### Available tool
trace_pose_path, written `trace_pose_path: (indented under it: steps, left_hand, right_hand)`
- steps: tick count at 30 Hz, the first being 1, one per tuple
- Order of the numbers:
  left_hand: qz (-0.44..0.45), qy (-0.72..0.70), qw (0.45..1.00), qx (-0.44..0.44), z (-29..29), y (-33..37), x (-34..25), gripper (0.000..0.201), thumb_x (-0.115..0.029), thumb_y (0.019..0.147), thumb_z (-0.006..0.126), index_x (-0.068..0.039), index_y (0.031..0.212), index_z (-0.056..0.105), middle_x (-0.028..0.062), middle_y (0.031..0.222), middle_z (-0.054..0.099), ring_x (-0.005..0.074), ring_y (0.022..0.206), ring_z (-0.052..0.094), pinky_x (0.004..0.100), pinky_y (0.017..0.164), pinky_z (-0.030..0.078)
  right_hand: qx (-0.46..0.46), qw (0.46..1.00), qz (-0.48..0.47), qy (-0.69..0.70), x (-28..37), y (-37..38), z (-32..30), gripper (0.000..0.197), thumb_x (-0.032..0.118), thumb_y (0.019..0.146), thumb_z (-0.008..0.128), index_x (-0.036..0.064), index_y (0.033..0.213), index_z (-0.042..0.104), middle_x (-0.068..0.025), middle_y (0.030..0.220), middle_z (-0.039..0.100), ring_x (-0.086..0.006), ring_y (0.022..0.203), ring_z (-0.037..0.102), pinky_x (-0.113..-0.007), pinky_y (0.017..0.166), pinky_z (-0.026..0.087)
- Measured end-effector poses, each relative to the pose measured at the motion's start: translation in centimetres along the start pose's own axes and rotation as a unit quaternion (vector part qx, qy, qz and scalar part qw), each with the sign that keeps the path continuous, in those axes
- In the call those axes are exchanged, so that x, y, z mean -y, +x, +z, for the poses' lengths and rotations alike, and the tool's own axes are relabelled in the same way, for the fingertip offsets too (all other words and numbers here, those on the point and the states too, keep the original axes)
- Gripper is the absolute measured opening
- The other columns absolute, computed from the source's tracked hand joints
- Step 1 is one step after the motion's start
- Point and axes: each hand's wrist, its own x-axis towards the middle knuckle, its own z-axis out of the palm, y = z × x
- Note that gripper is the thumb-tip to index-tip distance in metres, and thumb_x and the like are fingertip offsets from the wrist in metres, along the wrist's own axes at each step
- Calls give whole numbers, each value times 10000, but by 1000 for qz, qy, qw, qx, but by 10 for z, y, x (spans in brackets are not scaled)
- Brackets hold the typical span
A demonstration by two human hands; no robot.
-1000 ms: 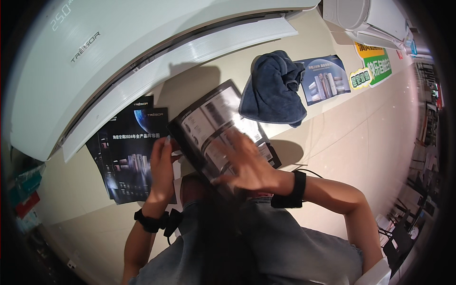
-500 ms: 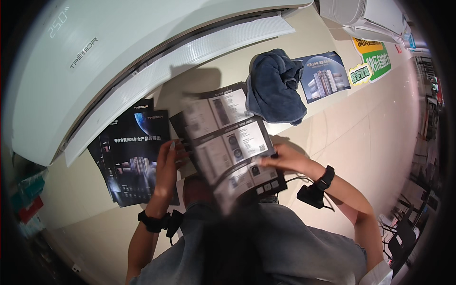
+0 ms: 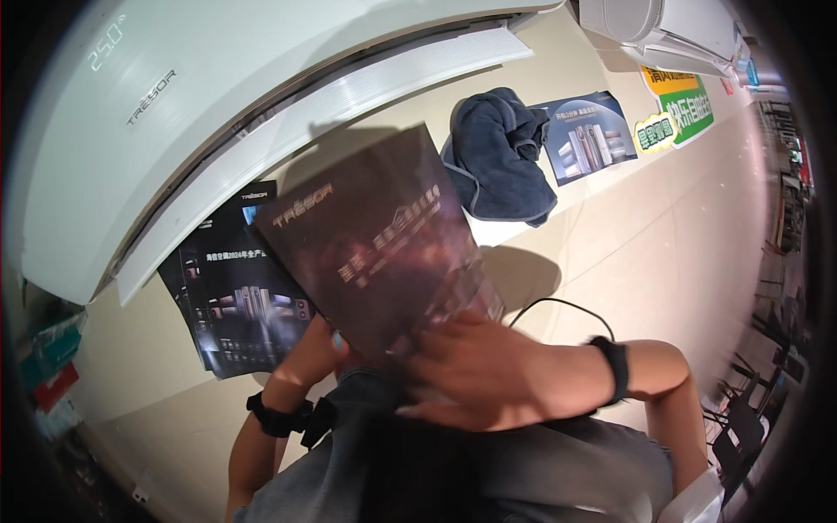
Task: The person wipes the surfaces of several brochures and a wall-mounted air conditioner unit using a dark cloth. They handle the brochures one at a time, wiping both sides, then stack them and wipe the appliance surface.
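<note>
A dark brown brochure [image 3: 362,240] with pale printing lies tilted over my lap, its cover facing up. My left hand [image 3: 318,353] grips its lower left edge, most of the fingers hidden behind it. Across the lower part of the cover stretches my right hand [image 3: 493,370], blurred at the fingertips, with the thumb apart from the fingers. Beneath the brochure's left side, several dark leaflets [image 3: 253,301] lie overlapped on the light surface. Each wrist wears a black strap.
A large white wall-type air conditioner [image 3: 200,96] fills the far left. Past the brochure lie a crumpled dark blue cloth [image 3: 497,157] and a blue leaflet [image 3: 591,144]. Farther right are a green and yellow sign [image 3: 684,109] and another white air conditioner [image 3: 667,30].
White inner pages showed before; now the brochure's dark cover faces up. My right hand has moved left from the right edge onto the cover. The left hand has shifted slightly nearer.
</note>
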Motion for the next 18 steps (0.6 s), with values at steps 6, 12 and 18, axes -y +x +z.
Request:
trace_pose_path:
  steps: [6, 12, 18]
  left_hand:
    - [-71, -61, 992, -85, 10, 18, 39, 527, -239, 922, 646, 9, 1353, 473, 105, 1285, 566, 179, 1153, 535, 326, 973, 435]
    - [-91, -148, 940, -294, -9, 45, 43, 460, -168, 930, 656, -10, 1330, 492, 53, 1091, 648, 120, 969, 593, 281, 826, 483]
    - [-38, -84, 944, -317, -44, 34, 42, 504, -108, 924, 642, 4, 1372, 439, 37, 987, 673, 110, 838, 612, 232, 728, 492]
  right_hand:
    - [0, 999, -27, -23, -65, 17, 67, 573, 388, 841, 633, 65, 1302, 527, -246, 1373, 439, -417, 1276, 435, -611, 1048, 300]
    - [-35, 986, -13, -165, -96, 12, 81, 756, 397, 786, 696, 148, 1447, 427, -231, 1538, 265, -398, 1426, 260, -625, 1106, 226]
    - [-85, 981, 50, -167, -127, 15, 91, 810, 431, 798, 695, 159, 1486, 364, -212, 1568, 217, -392, 1450, 207, -590, 1128, 202]
